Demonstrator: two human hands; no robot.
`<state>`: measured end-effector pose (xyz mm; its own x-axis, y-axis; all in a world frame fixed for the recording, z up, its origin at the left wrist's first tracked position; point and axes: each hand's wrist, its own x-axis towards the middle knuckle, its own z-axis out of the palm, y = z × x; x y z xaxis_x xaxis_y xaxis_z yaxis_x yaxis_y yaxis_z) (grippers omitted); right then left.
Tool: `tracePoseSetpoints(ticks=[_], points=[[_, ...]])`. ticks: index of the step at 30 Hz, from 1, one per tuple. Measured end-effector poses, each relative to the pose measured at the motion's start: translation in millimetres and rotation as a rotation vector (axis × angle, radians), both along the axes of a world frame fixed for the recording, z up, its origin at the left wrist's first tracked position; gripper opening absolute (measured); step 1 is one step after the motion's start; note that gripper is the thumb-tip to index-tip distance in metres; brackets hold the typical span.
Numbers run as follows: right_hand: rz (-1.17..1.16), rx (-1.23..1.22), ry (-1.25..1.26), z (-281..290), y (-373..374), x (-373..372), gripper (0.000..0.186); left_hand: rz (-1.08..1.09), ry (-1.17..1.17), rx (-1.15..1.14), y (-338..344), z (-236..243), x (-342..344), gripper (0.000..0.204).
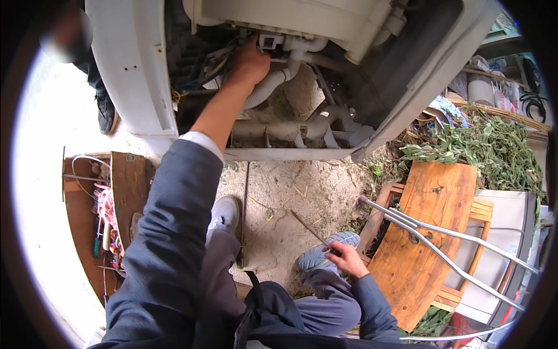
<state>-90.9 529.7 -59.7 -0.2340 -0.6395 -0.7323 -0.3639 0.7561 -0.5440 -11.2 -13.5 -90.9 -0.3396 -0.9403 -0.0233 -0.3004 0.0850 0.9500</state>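
My left hand (251, 65) reaches deep into the opened body of a white washing machine (135, 75). Its fingers are curled up against a small white, square-framed part (270, 42) under the pale tub (290, 17); the fingertips are partly hidden. Beside the wrist, a ribbed grey drain hose (266, 90) runs up to a white pipe fitting (298, 47). Low over my shoe, my right hand (347, 260) grips what looks like a screwdriver (307, 225). Its long thin shaft points away toward the machine, and its handle is hidden in the fingers.
At left lies a wooden box (128, 192) of tools. A wooden stool (424, 232) and bent metal tubes (447, 256) crowd the right, with cut greenery (482, 145) behind. Another person's shoe (106, 114) stands at far left. Debris litters the concrete floor (285, 180).
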Motion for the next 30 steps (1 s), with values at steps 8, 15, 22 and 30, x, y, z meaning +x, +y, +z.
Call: tracePoseSetpoints(ticks=[8,15,22,30], points=[[0.235,-0.222,0.756,-100.7,57.6,-12.8,0.018,0.158,0.76,0.945,27.3,42.2,-30.2,0.047],[0.166,-0.213,0.981,-121.6,59.1,-10.4,0.016,0.341,0.818,0.891,9.7,18.4,-70.5,0.057],[0.179,-0.204,1.035,-127.3,60.8,-6.4,0.016,0.427,0.803,0.899,9.0,21.9,-82.1,0.056],[0.137,-0.19,1.045,-130.3,58.9,-10.8,0.016,0.248,0.92,0.835,1.4,5.7,-72.5,0.049]])
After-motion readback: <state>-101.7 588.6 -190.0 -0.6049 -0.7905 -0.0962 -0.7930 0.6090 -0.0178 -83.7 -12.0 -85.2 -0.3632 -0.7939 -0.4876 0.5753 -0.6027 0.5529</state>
